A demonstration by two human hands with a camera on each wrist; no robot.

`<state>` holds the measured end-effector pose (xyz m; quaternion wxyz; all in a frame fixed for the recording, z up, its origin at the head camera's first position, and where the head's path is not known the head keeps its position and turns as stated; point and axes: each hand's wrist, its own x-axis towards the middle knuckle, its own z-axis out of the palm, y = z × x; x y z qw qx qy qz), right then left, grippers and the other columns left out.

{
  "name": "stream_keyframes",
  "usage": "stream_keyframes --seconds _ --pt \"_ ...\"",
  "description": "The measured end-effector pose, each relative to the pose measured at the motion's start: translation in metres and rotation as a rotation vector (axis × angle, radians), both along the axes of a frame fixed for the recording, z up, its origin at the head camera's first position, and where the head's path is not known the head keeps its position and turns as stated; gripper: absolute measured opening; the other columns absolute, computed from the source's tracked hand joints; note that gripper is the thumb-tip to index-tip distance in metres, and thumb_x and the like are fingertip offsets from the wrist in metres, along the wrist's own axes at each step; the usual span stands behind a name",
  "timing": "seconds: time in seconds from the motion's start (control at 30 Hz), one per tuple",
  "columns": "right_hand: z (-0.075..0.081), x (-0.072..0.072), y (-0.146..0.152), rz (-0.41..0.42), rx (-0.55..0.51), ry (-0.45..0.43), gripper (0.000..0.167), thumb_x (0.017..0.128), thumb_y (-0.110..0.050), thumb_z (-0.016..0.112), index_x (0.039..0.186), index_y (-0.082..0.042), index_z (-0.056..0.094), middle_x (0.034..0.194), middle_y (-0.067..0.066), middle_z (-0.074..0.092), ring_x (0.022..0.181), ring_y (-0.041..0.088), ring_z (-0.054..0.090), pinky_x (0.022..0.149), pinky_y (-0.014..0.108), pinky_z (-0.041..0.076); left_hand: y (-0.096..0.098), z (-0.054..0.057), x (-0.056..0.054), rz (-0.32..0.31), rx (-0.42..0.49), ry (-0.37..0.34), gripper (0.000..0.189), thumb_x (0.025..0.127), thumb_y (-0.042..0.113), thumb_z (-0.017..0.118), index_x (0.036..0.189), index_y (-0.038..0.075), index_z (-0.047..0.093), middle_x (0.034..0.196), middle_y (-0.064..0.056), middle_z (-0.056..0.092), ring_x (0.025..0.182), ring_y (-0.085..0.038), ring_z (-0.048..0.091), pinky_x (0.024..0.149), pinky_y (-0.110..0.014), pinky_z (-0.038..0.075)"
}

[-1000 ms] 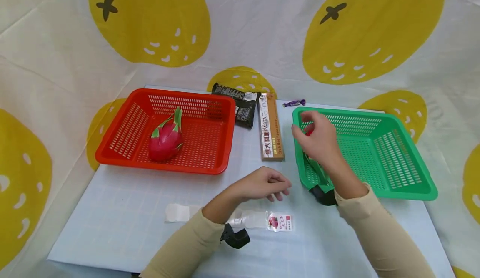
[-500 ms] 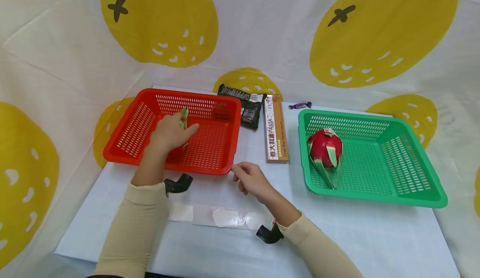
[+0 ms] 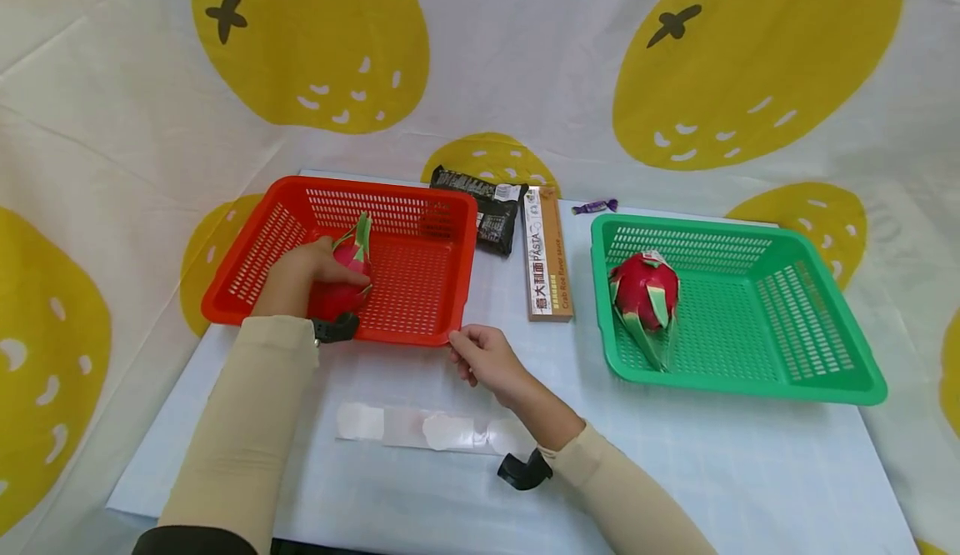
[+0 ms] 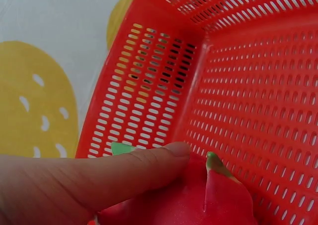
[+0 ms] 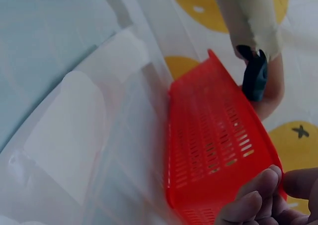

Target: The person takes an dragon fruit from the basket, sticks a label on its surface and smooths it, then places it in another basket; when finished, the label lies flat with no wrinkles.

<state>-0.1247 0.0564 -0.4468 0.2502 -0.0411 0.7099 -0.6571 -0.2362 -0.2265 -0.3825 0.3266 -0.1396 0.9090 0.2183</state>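
Observation:
In the head view my left hand [image 3: 298,273] is inside the red basket [image 3: 423,339], gripping a dragon fruit [image 3: 339,298] with pink skin and green leaf tips. The left wrist view has the thumb [image 4: 144,173] lying across the top of the fruit; the other fingers are hidden. My right hand [image 3: 486,360] pinches the basket's near right corner between thumb and fingers, as the right wrist view confirms. A second dragon fruit [image 3: 647,292], with a small white label on top, sits at the left end of the green basket [image 3: 750,386].
Between the baskets lies a pasta box [image 3: 548,259], with a black packet [image 3: 495,226] beside it and a purple wrapped candy [image 3: 595,206] behind. A clear strip with whitish patches [image 3: 405,428] lies in front, partly under the right wrist.
My right hand has left the dragon fruit in the green basket and moved left to the red basket's corner. My left hand has reached into the red basket and taken hold of the fruit there.

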Motion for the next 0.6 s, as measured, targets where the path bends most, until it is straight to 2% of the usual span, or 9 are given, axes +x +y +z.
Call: stream_keyframes --seconds 0.1,0.37,0.5,0.6 --pt "0.0007 -0.0012 0.0001 0.009 0.012 -0.002 0.024 0.098 -0.022 0.05 0.083 -0.004 0.056 0.069 0.01 0.053 0.051 0.012 0.046 0.045 0.021 0.039 0.0011 -0.0006 -0.0007 -0.007 -0.02 -0.004 0.1 0.071 0.056 0.072 0.137 0.001 0.021 0.123 -0.025 0.037 0.114 -0.041 0.036 0.083 -0.047 0.05" --pt "0.0048 -0.0024 0.0008 0.023 0.027 -0.011 0.023 0.098 -0.022 0.05 0.084 -0.004 0.057 0.072 0.013 0.054 0.053 0.012 0.047 0.045 0.021 0.04 -0.0016 -0.0016 -0.0011 -0.032 -0.026 -0.005 0.1 0.071 0.055 0.073 0.136 -0.001 0.022 0.122 -0.024 0.039 0.113 -0.041 0.038 0.082 -0.047 0.05" --pt "0.0057 -0.0027 0.001 0.029 0.029 -0.006 0.023 0.098 -0.022 0.05 0.085 -0.003 0.057 0.071 0.008 0.055 0.053 0.012 0.047 0.045 0.021 0.04 -0.003 -0.0021 -0.0023 -0.038 -0.025 0.002 0.099 0.071 0.054 0.073 0.135 -0.001 0.023 0.121 -0.024 0.04 0.113 -0.041 0.039 0.078 -0.045 0.052" --pt "0.0042 -0.0028 0.0009 0.029 0.032 -0.009 0.024 0.097 -0.022 0.051 0.086 -0.003 0.057 0.069 0.003 0.054 0.053 0.012 0.047 0.045 0.021 0.039 -0.0049 -0.0037 -0.0027 -0.024 0.009 0.003 0.098 0.07 0.054 0.074 0.134 -0.001 0.024 0.122 -0.024 0.04 0.113 -0.04 0.039 0.074 -0.042 0.054"
